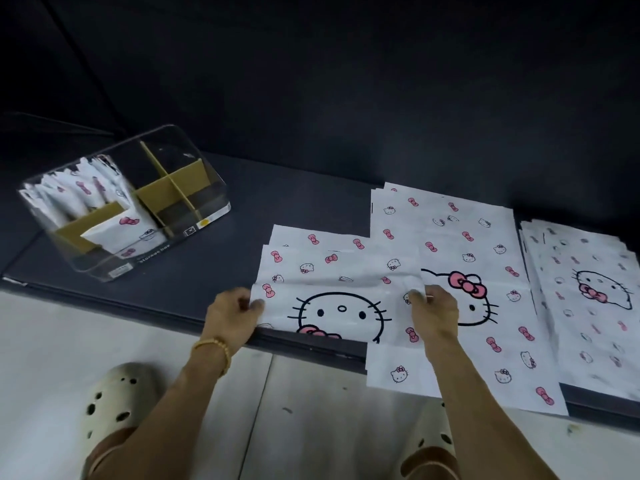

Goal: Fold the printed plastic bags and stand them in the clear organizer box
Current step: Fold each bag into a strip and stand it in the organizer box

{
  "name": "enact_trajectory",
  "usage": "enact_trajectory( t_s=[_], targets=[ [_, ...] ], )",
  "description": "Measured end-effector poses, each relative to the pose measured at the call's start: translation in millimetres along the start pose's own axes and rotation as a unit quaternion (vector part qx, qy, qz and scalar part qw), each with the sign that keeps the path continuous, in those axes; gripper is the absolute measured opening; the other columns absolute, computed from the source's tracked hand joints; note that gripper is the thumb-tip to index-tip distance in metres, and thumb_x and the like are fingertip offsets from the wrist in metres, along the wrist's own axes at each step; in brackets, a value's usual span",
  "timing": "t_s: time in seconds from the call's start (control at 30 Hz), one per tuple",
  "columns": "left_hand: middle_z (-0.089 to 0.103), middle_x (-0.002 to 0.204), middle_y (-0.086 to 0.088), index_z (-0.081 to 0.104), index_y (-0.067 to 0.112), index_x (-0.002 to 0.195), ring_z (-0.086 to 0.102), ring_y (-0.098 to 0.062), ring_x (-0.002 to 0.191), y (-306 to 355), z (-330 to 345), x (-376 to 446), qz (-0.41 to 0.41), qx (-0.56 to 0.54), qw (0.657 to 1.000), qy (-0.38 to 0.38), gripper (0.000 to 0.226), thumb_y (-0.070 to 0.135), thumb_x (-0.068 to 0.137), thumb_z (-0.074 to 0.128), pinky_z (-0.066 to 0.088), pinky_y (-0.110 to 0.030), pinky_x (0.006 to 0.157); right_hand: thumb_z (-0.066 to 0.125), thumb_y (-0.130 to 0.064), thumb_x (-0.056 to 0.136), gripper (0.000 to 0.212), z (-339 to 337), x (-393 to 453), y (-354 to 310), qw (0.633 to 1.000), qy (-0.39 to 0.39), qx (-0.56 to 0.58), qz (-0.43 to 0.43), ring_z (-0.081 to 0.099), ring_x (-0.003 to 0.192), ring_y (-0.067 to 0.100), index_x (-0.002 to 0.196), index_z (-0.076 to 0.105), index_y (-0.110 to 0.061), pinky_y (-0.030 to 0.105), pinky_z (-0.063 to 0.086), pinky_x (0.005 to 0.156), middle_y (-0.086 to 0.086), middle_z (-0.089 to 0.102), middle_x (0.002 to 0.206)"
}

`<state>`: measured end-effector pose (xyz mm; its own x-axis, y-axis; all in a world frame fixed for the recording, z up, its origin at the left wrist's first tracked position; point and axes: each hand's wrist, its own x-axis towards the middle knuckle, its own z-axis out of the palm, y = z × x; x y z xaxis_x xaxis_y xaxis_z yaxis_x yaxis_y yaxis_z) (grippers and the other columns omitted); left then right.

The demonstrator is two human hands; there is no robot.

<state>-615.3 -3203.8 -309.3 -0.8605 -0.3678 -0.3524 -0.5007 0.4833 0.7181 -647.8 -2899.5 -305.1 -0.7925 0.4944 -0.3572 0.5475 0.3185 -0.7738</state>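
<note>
A white printed bag (341,296) with a cat face and pink bows lies crosswise at the dark surface's front edge, partly folded. My left hand (232,311) pinches its left edge. My right hand (434,313) pinches its right edge. Under it lies a stack of flat bags (460,258), and a second stack (585,299) sits at the far right. The clear organizer box (207,188) stands at the back left with cardboard dividers; several folded bags (83,192) stand in its left compartments, and one folded bag (121,230) leans in the front one.
The dark low platform (214,265) runs left to right, with a dark wall behind it. Below its front edge is pale tiled floor (45,341), where my two feet in cream perforated clogs (114,400) stand.
</note>
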Motion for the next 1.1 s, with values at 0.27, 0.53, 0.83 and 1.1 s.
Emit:
enact_trajectory(
  t_s=[0.27, 0.53, 0.83, 1.1],
  targets=[
    [0.058, 0.066, 0.001, 0.049, 0.018, 0.085, 0.054, -0.023, 0.061, 4, 14, 1, 0.128, 0.068, 0.985, 0.09, 0.015, 0.026, 0.097, 0.054, 0.044, -0.031, 0.06, 0.048, -0.007, 0.095, 0.011, 1, 3, 5, 0.993, 0.009, -0.044, -0.107, 0.048, 0.04, 0.004, 0.084, 0.048, -0.009, 0.021, 0.036, 0.036, -0.002, 0.046, 0.059],
    [0.068, 0.082, -0.007, 0.057, 0.014, 0.099, 0.063, -0.035, 0.077, 0, 21, 4, 0.075, 0.164, 0.98, 0.079, 0.019, 0.031, 0.09, 0.059, 0.053, -0.041, 0.071, 0.061, -0.035, 0.089, 0.028, 1, 13, 1, 0.988, 0.007, -0.151, -0.042, 0.054, 0.072, 0.027, 0.074, 0.051, -0.014, 0.03, 0.042, 0.058, -0.004, 0.053, 0.066],
    [0.061, 0.06, -0.002, 0.059, 0.015, 0.059, 0.058, -0.024, 0.061, 25, 16, 17, -0.025, -0.034, 0.997, 0.057, 0.048, 0.051, 0.091, 0.055, 0.045, -0.028, 0.06, 0.04, -0.048, 0.099, 0.042, 4, 27, -11, 0.982, -0.019, -0.189, -0.018, 0.056, 0.091, 0.033, 0.086, 0.052, -0.009, 0.034, 0.038, 0.073, 0.011, 0.062, 0.089],
    [0.071, 0.072, 0.014, 0.062, 0.021, 0.092, 0.066, -0.001, 0.067, 26, 16, 13, 0.099, -0.235, 0.965, 0.055, 0.02, 0.001, 0.09, 0.062, 0.051, -0.012, 0.06, 0.038, -0.021, 0.104, 0.013, 4, 21, -4, 0.982, 0.032, -0.097, -0.162, 0.048, 0.059, 0.018, 0.1, 0.044, -0.01, 0.028, 0.032, 0.051, 0.002, 0.049, 0.064]
  ],
)
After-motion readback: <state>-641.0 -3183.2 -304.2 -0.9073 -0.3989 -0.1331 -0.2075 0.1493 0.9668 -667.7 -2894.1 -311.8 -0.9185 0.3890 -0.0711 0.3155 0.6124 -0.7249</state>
